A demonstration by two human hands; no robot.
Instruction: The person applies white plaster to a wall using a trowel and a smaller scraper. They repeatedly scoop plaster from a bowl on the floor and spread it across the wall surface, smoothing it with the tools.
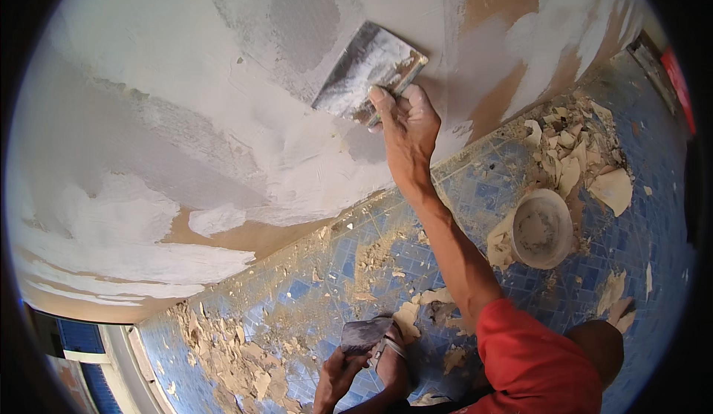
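Observation:
My right hand (412, 121) grips a wide putty knife (368, 69) by its back edge, thumb on the blade's face. White putty smears the metal, and the blade lies at or very near the wall (215, 95), which is patched with white, grey and bare brown. Low in the view, my left hand (338, 375) is closed on a smaller flat grey scraper blade (365, 336). Its handle is hidden by the fingers. That blade is beside my sandalled foot (392, 358), well away from the wall.
A round whitish tub (570, 228) with grey residue inside stands on the blue tiled floor (483, 191), right of my arm. Peeled flakes (572, 150) are heaped beyond it. More flakes (238, 362) lie at lower left, near a doorway (122, 362).

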